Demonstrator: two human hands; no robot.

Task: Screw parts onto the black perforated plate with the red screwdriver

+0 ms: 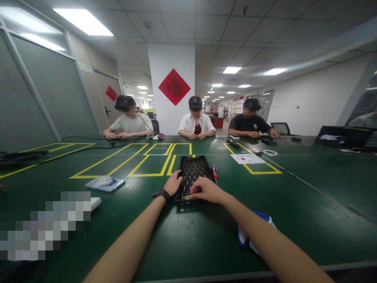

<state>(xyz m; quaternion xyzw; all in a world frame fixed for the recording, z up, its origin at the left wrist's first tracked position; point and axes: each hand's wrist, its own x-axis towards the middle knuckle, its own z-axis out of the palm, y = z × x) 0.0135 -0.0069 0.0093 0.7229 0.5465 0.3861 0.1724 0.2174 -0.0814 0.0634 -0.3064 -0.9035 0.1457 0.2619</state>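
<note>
A black keyboard point(193, 173) with several keycaps off lies lengthwise on the green table point(294, 204) in front of me. My left hand point(173, 183), with a black watch on its wrist, grips the keyboard's left edge. My right hand point(206, 189) rests on the near end of the keyboard, fingers curled and pinched on something I cannot make out. A red-handled screwdriver point(215, 171) lies just right of the keyboard.
Three people with headsets sit at the far side of the table. A clear bag point(105, 183) lies to my left, a blue-and-white object point(259, 220) under my right forearm, a paper sheet point(247, 158) and a tape roll point(270, 152) further right. Yellow tape lines mark the table.
</note>
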